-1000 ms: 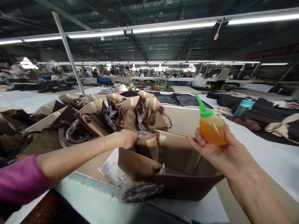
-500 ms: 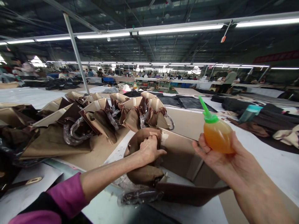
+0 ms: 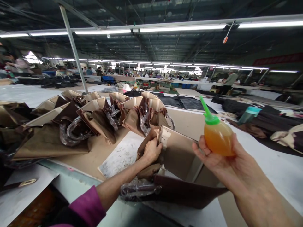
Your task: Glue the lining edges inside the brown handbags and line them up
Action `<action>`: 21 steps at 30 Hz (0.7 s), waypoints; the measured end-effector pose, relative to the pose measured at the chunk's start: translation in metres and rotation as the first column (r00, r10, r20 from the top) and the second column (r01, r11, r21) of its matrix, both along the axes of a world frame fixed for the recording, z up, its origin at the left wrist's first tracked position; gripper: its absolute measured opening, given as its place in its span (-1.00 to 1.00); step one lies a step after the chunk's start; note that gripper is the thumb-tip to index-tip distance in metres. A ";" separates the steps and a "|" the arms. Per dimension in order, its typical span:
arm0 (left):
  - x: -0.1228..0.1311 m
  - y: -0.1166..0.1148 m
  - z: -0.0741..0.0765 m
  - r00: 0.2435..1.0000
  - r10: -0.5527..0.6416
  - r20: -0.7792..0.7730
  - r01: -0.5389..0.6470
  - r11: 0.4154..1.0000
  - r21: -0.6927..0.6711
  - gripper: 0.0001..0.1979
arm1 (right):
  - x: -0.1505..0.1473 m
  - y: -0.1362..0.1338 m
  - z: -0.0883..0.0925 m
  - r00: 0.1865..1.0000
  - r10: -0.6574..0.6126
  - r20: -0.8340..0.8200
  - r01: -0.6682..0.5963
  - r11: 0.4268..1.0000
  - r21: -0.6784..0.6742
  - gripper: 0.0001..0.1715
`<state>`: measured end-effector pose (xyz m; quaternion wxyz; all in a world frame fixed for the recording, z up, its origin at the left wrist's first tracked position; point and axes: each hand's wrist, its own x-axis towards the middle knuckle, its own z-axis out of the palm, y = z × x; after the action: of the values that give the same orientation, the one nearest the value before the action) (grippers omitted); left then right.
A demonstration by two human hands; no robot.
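Note:
A brown handbag (image 3: pixel 189 193) with a beige lining lies open on its side in front of me. Its handle (image 3: pixel 139 190), wrapped in clear plastic, hangs at the near edge. My left hand (image 3: pixel 151 150) has its fingers curled over the bag's left end panel, close to the upper corner; the fingertips are partly hidden. My right hand (image 3: pixel 221 157) cradles a squeeze bottle (image 3: pixel 218 138) holding amber liquid, its green spout tilted up and to the left. The bottle sits above the bag's right side, apart from it.
Several similar brown bags (image 3: pixel 133 115) with plastic-wrapped handles stand at left and behind. A stained white sheet (image 3: pixel 118 154) lies left of the open bag. A teal-lidded cup (image 3: pixel 249 115) and dark fabric are at right. A metal post (image 3: pixel 73 47) rises at the back left.
My left hand has drawn the end panel inward against the bag's upper corner, fingers now curled over it. The right hand still holds the bottle. The view has shifted slightly.

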<state>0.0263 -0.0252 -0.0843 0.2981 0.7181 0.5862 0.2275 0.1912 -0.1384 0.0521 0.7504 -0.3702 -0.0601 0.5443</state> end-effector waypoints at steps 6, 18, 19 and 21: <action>-0.001 0.006 -0.002 0.945 -0.128 0.303 0.131 0.991 0.011 -0.63 | -0.001 -0.009 0.004 1.000 0.017 0.010 -0.017 0.999 0.038 -0.52; -0.051 0.036 0.155 0.725 -0.650 0.228 0.666 0.746 0.009 -0.68 | 0.025 -0.056 0.028 0.950 -0.205 0.236 0.207 0.978 0.015 -0.50; -0.057 0.036 0.167 0.708 -0.682 0.181 0.696 0.717 -0.022 -0.70 | 0.032 -0.058 0.023 0.935 -0.214 0.282 0.220 0.975 0.010 -0.52; -0.066 0.035 0.185 0.676 -0.731 0.091 0.737 0.669 -0.096 -0.74 | 0.049 -0.063 0.005 0.921 -0.205 0.331 0.210 0.977 0.023 -0.52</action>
<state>-0.0394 0.0096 0.1003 0.4217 0.8677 0.2544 0.0676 0.2398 -0.2009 0.0574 0.7806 -0.4655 -0.1425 0.3920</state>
